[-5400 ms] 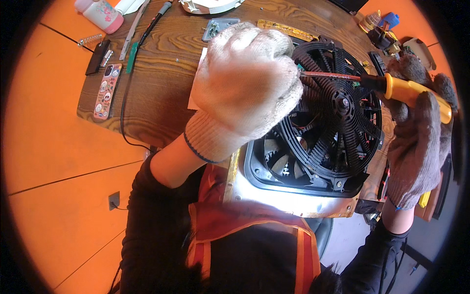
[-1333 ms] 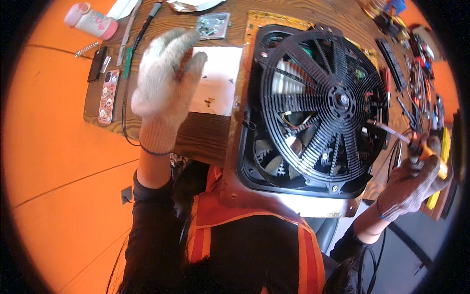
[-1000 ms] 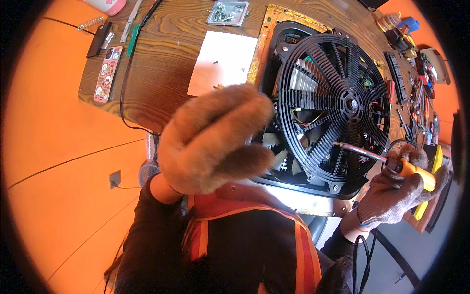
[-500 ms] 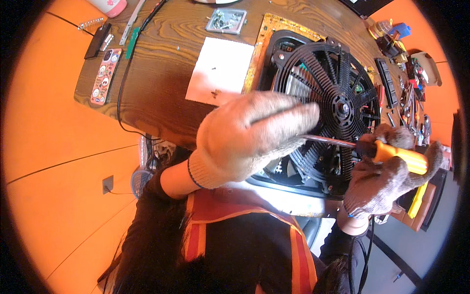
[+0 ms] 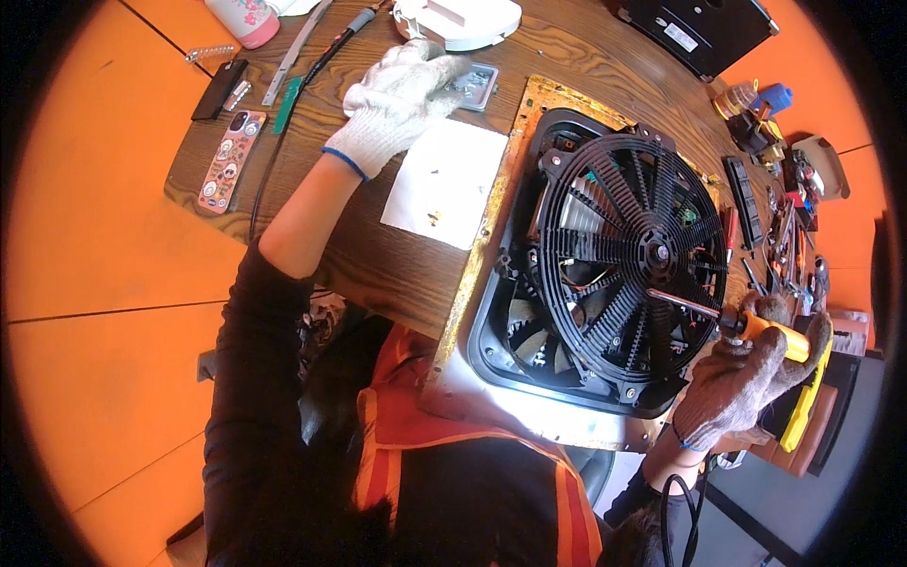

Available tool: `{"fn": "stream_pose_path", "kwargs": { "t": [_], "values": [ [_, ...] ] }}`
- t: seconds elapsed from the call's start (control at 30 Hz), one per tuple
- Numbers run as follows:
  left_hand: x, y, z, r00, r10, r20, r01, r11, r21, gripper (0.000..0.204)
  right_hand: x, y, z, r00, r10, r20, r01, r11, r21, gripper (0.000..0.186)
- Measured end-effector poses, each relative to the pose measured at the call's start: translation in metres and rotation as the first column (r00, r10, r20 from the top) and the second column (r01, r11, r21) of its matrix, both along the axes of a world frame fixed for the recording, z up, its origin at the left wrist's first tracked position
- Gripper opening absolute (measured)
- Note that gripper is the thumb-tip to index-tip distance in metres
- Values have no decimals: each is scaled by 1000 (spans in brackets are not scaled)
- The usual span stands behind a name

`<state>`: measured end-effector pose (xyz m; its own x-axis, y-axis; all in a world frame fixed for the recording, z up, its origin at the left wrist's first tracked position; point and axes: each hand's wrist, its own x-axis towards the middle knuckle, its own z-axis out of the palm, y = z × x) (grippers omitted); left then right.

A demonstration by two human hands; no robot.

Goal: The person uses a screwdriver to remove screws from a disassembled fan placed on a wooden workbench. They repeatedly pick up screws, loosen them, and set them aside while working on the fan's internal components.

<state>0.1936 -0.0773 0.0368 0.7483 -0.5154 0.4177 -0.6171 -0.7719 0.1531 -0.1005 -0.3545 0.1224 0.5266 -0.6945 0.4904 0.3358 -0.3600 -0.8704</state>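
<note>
My right hand [image 5: 732, 383], in a soiled knit glove, grips a screwdriver [image 5: 779, 337] by its yellow-orange handle. The metal shaft points left across the black fan grille [image 5: 605, 248], which lies tilted over an open device with a rusty yellow metal frame [image 5: 466, 283]. My left hand [image 5: 402, 94], in a pale glove with a blue cuff, is stretched out over the table at the edge of a small clear tray of screws [image 5: 479, 87]. Its fingers reach toward the tray, the tips partly hidden. Just below it lies a white sheet [image 5: 444, 184] with a few tiny dark pieces on it.
At the far left are a phone in a sticker-covered case [image 5: 231, 163], a black cable [image 5: 274, 165] and a pink-and-white bottle [image 5: 244, 21]. A white plastic case [image 5: 468, 21] stands at the back. Hand tools [image 5: 789, 241] crowd the right side, beside a black bar-shaped part [image 5: 744, 200].
My left hand has left the fan and moved up and left to the screw tray. The screwdriver stays in my right hand, which has shifted slightly down. The view has tilted a little.
</note>
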Motion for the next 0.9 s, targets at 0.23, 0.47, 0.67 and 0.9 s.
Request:
{"fn": "stream_pose_path", "kwargs": {
  "t": [0.23, 0.47, 0.67, 0.9],
  "values": [
    [-4, 22, 20, 998, 16, -54, -17, 1000, -24, 75, 0, -2, 2, 992, 118, 48, -118, 993, 9, 56],
    [-83, 47, 62, 956, -136, -258, -73, 745, -663, 44, -3, -3, 8, 990, 136, 28, -132, 986, -103, 58],
    [-197, 32, 92, 44, -744, -666, -296, 627, -720, 36, 9, 24, 12, 729, 673, -126, -589, 521, -618, 40],
    [-234, 4, 68, 873, -438, -212, 291, 819, -494, 22, 13, 64, 28, 443, 753, -487, -702, -47, -711, 48]
  ]
}}
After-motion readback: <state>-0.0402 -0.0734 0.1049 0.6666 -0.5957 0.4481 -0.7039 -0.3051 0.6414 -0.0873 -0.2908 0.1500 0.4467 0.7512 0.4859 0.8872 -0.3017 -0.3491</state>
